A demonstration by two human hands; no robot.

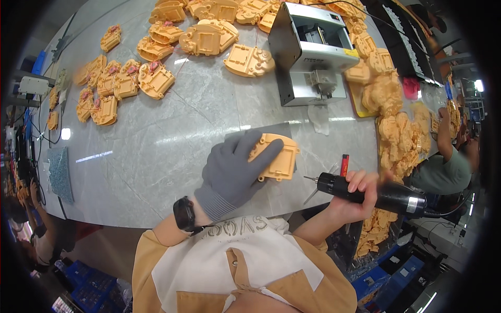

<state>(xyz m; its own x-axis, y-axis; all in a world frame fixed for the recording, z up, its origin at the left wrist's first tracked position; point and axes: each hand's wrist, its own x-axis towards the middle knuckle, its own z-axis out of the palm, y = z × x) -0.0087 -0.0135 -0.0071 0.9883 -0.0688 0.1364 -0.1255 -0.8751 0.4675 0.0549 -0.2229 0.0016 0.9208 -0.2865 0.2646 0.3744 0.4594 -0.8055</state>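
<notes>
Counted on the table [156, 151]: one orange part [275, 158] under the gloved left hand [232, 175], one black power screwdriver [376, 193] in the bare right hand [360, 193], one grey machine [313, 52], one red marker [344, 165]. About ten orange parts with pink pieces clustered at far left [112, 83]. Too many to count in the heap at right [396, 130]. One wristwatch [184, 214]. Two other people, one at each side.

The left hand [232, 172], in a grey knit glove with a black watch at the wrist, lies flat with fingers spread, while the bare right hand [360, 193] is curled in a closed grip, forearm angled inward.
</notes>
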